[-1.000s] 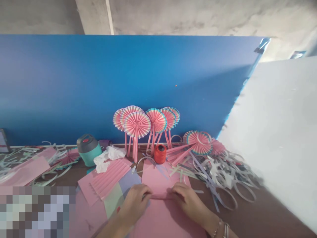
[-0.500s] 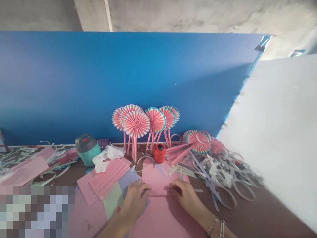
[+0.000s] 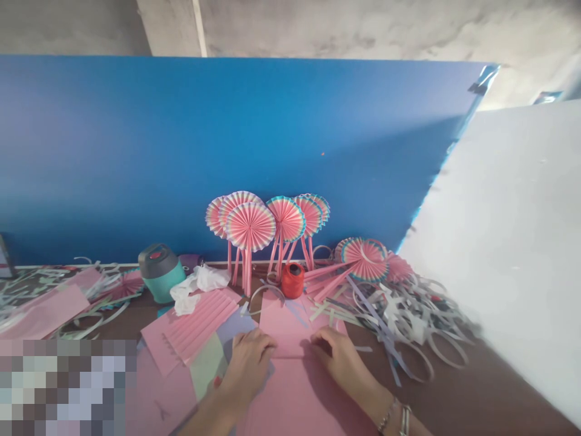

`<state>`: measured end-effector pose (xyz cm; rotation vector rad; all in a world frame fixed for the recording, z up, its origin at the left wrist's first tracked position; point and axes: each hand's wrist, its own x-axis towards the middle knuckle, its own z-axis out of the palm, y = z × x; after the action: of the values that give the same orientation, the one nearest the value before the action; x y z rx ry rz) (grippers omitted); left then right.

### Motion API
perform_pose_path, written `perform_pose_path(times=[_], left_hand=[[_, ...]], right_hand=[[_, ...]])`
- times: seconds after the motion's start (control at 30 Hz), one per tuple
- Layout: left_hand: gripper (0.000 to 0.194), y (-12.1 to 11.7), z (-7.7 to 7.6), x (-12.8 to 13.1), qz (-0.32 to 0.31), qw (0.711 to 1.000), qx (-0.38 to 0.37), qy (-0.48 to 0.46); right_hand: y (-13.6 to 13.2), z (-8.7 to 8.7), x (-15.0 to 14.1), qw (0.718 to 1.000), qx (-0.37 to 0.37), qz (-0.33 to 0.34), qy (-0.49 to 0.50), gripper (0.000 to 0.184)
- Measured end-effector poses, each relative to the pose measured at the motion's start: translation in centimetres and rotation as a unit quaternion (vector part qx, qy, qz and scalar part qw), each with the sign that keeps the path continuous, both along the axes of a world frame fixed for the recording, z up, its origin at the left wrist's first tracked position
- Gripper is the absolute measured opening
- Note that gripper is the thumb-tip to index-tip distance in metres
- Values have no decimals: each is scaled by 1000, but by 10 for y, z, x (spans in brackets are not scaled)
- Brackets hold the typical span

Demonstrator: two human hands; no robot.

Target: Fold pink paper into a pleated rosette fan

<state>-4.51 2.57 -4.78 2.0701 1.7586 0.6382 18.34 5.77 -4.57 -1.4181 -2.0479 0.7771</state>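
A sheet of pink paper (image 3: 299, 393) lies in front of me, with a narrow crosswise fold between my hands. At the left end of that fold, my left hand (image 3: 249, 363) has its fingers bent and closed on the paper. Opposite it, my right hand (image 3: 340, 363) pinches the right end, its fingertips partly hidden. Another pink sheet (image 3: 275, 309) lies just beyond the fold. To the left rests a pleated pink sheet (image 3: 202, 324) on top of green paper (image 3: 207, 366) and other coloured sheets.
Pink pleated paper fans (image 3: 250, 226) stand against the blue panel (image 3: 272, 133). A red thread spool (image 3: 293, 281) sits before them. On the left are a teal bottle (image 3: 162, 275) and white tissue (image 3: 200, 284). Paper strips (image 3: 403, 315) and lying fans (image 3: 365, 260) are heaped at right.
The fingers of my left hand have shifted very slightly at the fold. My right hand and the things around stay as they were.
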Motion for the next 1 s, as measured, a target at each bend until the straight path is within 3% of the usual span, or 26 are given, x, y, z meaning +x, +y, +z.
perform_pose_path(times=[0.2,0.6,0.77,1.0], left_hand=[[23,-1,-2,1,-36,992,91,85],[24,-4,-2,2,-19,984,156,85],[25,-5,-2,4,12,988,129,78],[26,-9,3,3,82,996,-22,25]], right_hand=[[-4,0,-1,1000,17,12,-20,19],[-2,-1,-1,999,15,13,-41,15],[-1,1,-1,999,12,4,-43,15],[0,2,-1,1000,-15,-13,-4,14]])
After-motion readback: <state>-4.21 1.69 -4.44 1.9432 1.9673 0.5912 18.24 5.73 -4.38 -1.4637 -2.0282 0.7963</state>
